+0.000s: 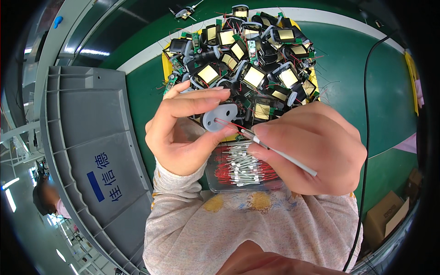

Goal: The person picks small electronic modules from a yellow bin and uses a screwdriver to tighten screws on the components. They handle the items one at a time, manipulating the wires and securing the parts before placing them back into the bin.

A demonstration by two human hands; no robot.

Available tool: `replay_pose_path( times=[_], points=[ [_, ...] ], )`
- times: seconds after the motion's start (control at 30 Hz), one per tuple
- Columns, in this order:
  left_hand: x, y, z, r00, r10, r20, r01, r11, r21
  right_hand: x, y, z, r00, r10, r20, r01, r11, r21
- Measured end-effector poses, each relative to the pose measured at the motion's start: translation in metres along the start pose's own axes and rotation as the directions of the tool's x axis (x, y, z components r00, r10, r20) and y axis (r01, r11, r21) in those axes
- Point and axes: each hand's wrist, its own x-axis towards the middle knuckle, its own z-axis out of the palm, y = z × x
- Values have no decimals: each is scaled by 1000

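— While she leans over the green bench, what has she got in hand?

— Her left hand (190, 130) is pinched, thumb and fingers together, on a small grey plastic piece with a hole (220, 117), held up just in front of the heap. Her right hand (311, 149) is closed round a thin white sleeved rod (286, 158), whose metal tip meets a fine red wire (229, 123) at the piece's hole.

— How far along, would you say?

— Hard to judge. The wire looks only partly through, so this piece seems unfinished. Below her hands a clear tray of red-and-white sleeved wires (243, 169) is well stocked, and beyond lies a big pile of black coil units with yellow tape and green boards (250, 59). Plenty left, I'd guess.

— And that grey thing on her left?

— A large grey plastic crate lid (87, 151), untouched.
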Motion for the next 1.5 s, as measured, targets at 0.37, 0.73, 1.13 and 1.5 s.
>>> replay_pose_path(
  times=[0.37,0.73,1.13,1.5],
  points=[
    [-1,1,1,1000,15,-13,-14,999,35,-2,1,1,1000,-25,-19,25,1000,-9],
    [-1,1,0,1000,-24,17,24,1000,4,-1,2,0,1000,-12,1,12,1000,-15],
    [-1,2,-1,1000,4,10,-5,998,66,-1,5,-2,999,-30,38,31,1000,-5],
    [-1,3,-2,1000,21,-2,-20,995,93,-2,0,4,999,-4,-43,3,1000,-29]
  ],
)
